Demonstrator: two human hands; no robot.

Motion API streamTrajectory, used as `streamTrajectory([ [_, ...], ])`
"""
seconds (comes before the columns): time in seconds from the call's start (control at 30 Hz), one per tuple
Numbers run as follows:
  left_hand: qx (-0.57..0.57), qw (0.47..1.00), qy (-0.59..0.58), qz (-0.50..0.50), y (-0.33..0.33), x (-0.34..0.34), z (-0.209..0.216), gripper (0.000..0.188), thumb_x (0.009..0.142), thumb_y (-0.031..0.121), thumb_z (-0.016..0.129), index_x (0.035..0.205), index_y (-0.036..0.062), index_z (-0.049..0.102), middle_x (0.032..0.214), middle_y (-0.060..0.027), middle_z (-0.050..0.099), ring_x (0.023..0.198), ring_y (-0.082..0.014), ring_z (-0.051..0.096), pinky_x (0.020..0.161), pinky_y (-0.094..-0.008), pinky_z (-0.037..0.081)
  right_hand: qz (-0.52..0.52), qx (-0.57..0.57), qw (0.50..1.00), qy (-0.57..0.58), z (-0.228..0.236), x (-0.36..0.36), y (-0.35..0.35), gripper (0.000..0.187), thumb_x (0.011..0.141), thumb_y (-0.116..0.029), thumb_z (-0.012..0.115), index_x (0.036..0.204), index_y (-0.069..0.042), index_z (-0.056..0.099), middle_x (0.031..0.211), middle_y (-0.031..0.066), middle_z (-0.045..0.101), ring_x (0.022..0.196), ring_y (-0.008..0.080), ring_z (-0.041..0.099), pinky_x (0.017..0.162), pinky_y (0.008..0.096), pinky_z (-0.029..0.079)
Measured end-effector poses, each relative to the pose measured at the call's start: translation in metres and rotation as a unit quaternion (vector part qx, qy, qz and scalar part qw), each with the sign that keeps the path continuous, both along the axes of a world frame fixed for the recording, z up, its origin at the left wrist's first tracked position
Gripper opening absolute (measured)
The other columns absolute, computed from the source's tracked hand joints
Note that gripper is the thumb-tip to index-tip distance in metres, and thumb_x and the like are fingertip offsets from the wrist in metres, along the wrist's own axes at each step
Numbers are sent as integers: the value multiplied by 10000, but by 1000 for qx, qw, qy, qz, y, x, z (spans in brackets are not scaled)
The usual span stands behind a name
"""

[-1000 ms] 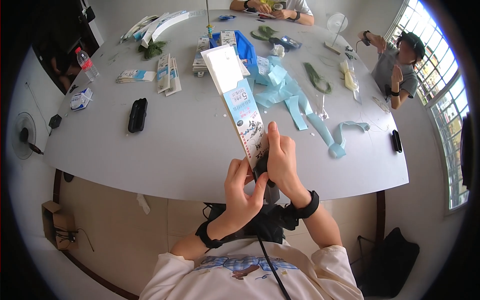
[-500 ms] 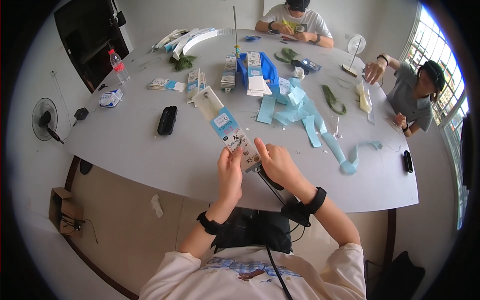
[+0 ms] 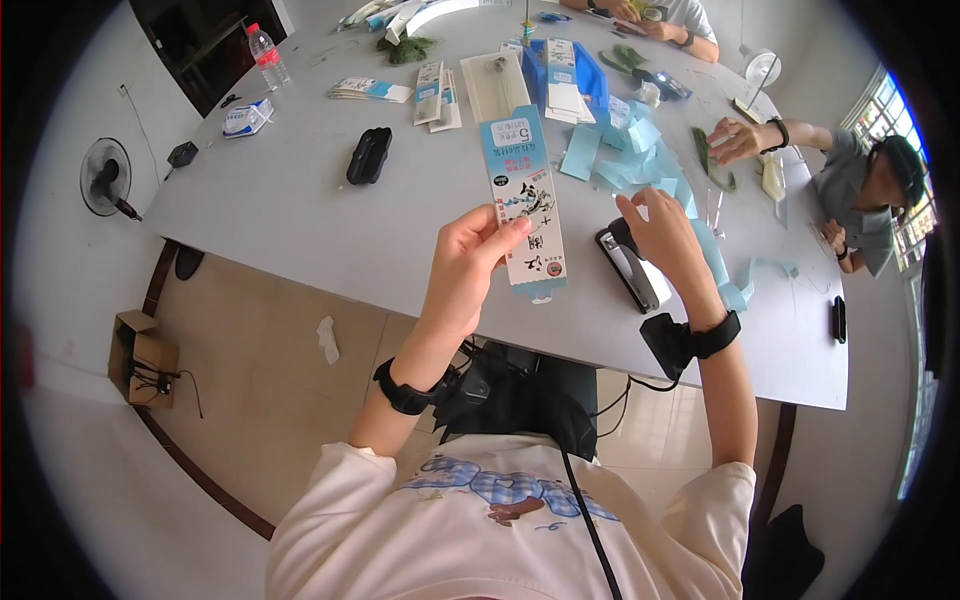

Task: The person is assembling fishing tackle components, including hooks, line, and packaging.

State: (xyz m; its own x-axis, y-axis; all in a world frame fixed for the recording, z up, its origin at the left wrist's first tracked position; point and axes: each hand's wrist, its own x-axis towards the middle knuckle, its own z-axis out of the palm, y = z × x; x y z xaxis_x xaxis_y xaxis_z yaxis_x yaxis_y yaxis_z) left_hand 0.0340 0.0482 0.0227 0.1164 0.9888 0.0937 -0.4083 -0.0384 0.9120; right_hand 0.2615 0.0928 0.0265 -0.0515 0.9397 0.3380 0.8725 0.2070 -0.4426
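Note:
My left hand [image 3: 470, 262] pinches a blue-and-white printed packet [image 3: 530, 185] between thumb and fingers, held up over the near part of the table. Its far end is a cream strip [image 3: 493, 95] with a small dark coil [image 3: 499, 62] on it. To the right, a black-and-silver stapler [image 3: 640, 275] lies on the table. Just above and beside it is my right hand [image 3: 665, 235], fingers apart and holding nothing. Whether its fingers still brush the stapler's black top is unclear.
Beyond the packet are stacked cards [image 3: 435, 95], a blue bin [image 3: 590, 85] and a black case [image 3: 370, 155]. Light-blue paper strips [image 3: 640, 150] trail along the right. A co-worker's hand [image 3: 740, 140] is over the table's right side. A bottle [image 3: 266, 55] stands far left.
My right hand has let go of the stapler, which now rests on the table farther right. The packet has come away from the stapler, turned more upright, in my left hand. The view has shifted.

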Motion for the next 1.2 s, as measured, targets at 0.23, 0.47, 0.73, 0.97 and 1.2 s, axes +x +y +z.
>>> streamTrajectory([
  [0.23, 185, 972, 131, 62, -8, 9, 1, 69, 806, 25, 606, 873, 18, 619, 851, -37, 632, 817, -129, 588, 746, -252, 469, 103, -192, 892, 396, 38, -21, -95, 483, 930, -399, 408, 1076, 37, 554, 911, 153, 621, 802, 224, 598, 689, 327, 480],
  [0.47, 530, 786, 304, 94, -14, 10, -16, 240, 667, -29, 687, 840, 117, 607, 1072, -55, 601, 1115, -268, 524, 979, -441, 373, 94, -213, 774, 589, 11, -55, -117, 465, 928, -369, 462, 1191, 14, 480, 876, 85, 593, 784, 124, 571, 711, 264, 468],
  [0.73, 447, 858, 182, 175, -37, 18, -19, 244, 737, -55, 575, 949, 63, 607, 1235, -135, 473, 1150, -303, 453, 931, -398, 390, 119, -160, 805, 559, -5, -64, -139, 215, 901, -190, 560, 904, 24, 566, 667, -43, 541, 597, -8, 425, 502, 165, 326],
  [0.97, 118, 988, 100, -19, -43, 13, -1, 131, 876, 122, 564, 878, -8, 581, 762, -11, 597, 752, -52, 537, 720, -207, 409, 124, -163, 833, 513, -5, -63, -141, 204, 901, -170, 555, 901, 34, 562, 664, -30, 548, 602, 0, 430, 504, 167, 333],
  [1.2, 71, 995, 65, -30, -24, 15, -3, 138, 891, 137, 516, 893, 3, 547, 814, -22, 581, 738, -50, 517, 687, -212, 420, 125, -237, 756, 598, -15, -66, -140, 204, 907, -122, 527, 1017, 50, 530, 770, 40, 617, 657, 25, 516, 530, 233, 420],
])
